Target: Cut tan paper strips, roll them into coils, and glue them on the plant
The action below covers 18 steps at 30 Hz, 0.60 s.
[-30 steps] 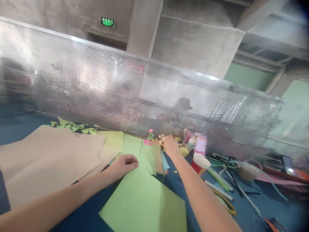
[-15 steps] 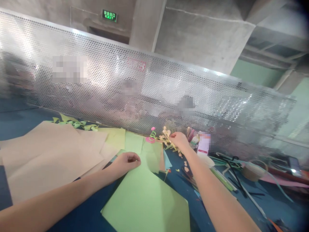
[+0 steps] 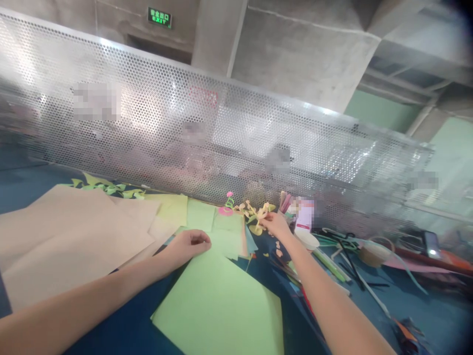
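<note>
My right hand reaches to the back of the table, its fingertips closed on a cream paper flower sprig. Yellow-green leaf shapes show around the sprig, close to other cream blossoms. My left hand hovers over or rests on the top part of a light green paper sheet. Its thumb and forefinger are pinched together; whether something small is between them, I cannot make out. Just behind stands a small pink and green spiral ornament on a round pink base.
Large beige paper sheets cover the left side. Green paper scraps lie along the perforated metal screen. To the right are a white bowl, a pink-white box, green strips, a tape roll and a lit phone.
My right hand has drawn slightly back toward me, with the cream sprig now lifted apart from the other blossoms. My left hand keeps its pinch. The view has shifted a little.
</note>
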{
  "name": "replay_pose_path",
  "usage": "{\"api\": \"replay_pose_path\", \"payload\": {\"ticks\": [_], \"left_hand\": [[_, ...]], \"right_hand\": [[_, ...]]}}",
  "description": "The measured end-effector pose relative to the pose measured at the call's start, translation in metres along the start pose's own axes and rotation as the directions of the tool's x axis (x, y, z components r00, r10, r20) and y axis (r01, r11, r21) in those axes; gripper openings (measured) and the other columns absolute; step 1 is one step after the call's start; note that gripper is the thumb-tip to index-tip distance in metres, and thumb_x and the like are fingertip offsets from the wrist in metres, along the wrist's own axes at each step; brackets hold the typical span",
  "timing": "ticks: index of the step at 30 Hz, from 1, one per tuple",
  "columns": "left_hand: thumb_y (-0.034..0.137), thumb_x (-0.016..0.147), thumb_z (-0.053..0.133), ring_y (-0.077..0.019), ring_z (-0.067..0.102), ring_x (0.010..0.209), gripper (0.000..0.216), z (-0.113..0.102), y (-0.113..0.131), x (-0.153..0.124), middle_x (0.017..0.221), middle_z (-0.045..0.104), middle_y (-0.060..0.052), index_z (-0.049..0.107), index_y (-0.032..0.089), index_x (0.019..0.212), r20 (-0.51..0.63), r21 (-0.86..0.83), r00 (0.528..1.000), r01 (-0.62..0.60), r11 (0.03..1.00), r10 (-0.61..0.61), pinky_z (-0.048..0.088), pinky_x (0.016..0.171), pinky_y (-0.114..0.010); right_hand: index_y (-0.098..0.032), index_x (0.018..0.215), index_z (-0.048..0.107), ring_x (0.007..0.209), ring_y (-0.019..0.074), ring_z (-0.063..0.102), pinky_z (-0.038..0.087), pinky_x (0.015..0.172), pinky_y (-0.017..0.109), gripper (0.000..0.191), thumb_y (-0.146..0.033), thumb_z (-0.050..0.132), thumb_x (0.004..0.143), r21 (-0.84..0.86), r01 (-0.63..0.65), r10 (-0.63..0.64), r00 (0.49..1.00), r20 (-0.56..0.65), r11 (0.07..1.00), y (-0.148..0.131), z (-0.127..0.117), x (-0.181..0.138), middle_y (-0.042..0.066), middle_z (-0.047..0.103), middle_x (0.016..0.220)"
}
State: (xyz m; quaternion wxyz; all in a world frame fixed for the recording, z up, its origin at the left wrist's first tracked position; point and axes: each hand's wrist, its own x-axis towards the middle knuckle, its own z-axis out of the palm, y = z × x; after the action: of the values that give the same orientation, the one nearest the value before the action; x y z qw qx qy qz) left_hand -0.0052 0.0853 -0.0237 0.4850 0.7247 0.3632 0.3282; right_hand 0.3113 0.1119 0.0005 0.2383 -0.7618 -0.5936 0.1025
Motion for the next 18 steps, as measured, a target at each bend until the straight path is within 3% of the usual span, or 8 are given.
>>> {"api": "replay_pose_path", "payload": {"ticks": [7,18], "left_hand": [[0.036,0.07,0.058,-0.0132,0.047,0.061,0.023,0.0,0.0,0.002,0.063,0.052,0.002,0.06,0.013,0.074,0.001,-0.003,1.0,0.0,1.0,0.0,0.031,0.056,-0.022],[0.038,0.07,0.057,-0.0143,0.049,0.062,0.023,-0.001,-0.003,0.003,0.064,0.055,0.001,0.06,0.015,0.074,0.007,0.003,1.0,-0.009,1.0,0.009,0.032,0.056,-0.022]], "right_hand": [[-0.015,0.111,0.052,0.092,0.0183,0.058,0.049,0.077,0.038,0.028,-0.029,0.051,0.087,0.063,-0.012,0.011,1.0,0.016,0.998,0.012,0.0,0.004,0.007,0.056,0.11],[-0.015,0.108,0.054,0.09,0.0175,0.058,0.05,0.075,0.036,0.026,-0.029,0.051,0.086,-0.011,0.004,-0.003,0.992,0.128,1.0,0.008,-0.006,-0.007,0.006,0.057,0.109]]}}
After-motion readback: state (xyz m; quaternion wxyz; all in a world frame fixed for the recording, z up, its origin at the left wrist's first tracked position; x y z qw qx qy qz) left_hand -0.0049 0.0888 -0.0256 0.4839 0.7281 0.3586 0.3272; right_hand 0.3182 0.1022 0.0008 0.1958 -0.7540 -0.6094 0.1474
